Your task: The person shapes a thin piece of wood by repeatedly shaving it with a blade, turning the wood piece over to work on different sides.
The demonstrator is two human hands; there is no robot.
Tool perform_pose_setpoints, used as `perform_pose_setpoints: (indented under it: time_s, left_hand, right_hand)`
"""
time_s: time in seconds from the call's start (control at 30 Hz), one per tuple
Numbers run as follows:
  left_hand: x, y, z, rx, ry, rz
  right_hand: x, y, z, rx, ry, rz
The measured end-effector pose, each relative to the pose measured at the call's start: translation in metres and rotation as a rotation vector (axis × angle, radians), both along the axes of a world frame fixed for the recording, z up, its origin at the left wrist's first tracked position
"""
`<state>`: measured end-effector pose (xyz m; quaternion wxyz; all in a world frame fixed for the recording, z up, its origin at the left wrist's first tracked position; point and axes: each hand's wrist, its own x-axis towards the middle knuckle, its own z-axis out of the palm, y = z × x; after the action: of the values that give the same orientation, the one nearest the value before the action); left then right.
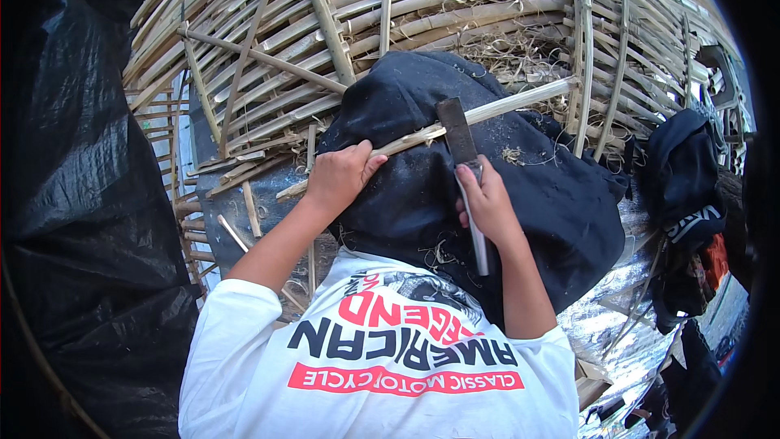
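My left hand point(340, 179) is closed around the near left part of a long pale bamboo strip point(512, 104). The strip slants up to the right across a dark cloth point(536, 195) over my lap, its far end reaching the slatted bamboo wall. In my right hand point(487, 199) is a knife with a broad, dark, square-ended blade point(457, 130) and a pale handle point(478, 248). The blade lies across the strip near its middle. Thin shavings are scattered on the cloth.
A curved wall of bamboo slats point(471, 16) rises in front, with curly shavings point(520, 57) heaped against it. Black plastic sheeting point(89, 179) hangs at the left. Several cut bamboo pieces point(252, 210) lie left of my lap. A dark bag-like item point(686, 171) sits at the right.
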<state>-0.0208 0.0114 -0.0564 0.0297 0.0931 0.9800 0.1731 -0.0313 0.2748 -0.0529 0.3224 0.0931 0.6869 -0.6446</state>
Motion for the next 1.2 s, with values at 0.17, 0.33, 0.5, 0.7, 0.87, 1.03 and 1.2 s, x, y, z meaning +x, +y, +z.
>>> perform_pose_setpoints:
  time_s: [0.17,0.33,0.5,0.7,0.87,1.03,1.2]
  left_hand:
    - [-0.002,-0.007,-0.001,-0.034,0.007,-0.033]
    - [-0.002,-0.007,-0.003,-0.013,0.025,-0.043]
    - [0.001,-0.003,-0.001,-0.017,-0.005,-0.029]
    - [0.001,-0.015,0.008,0.125,-0.066,-0.058]
    - [-0.005,-0.025,0.028,-0.017,-0.262,0.042]
    - [-0.004,-0.022,0.035,-0.121,-0.335,0.251]
    - [-0.002,-0.023,0.027,-0.113,-0.353,0.287]
  right_hand:
    - [-0.011,0.005,0.005,-0.081,-0.051,0.021]
    - [-0.007,0.000,0.001,-0.206,-0.167,0.022]
    - [0.008,-0.016,-0.005,-0.296,-0.149,-0.078]
    - [0.002,0.001,-0.003,-0.342,-0.063,-0.236]
    - [0.007,0.016,-0.015,-0.457,0.067,-0.441]
    - [0.042,0.020,-0.038,-0.361,0.000,-0.371]
    - [0.059,0.015,-0.038,-0.305,0.012,-0.293]
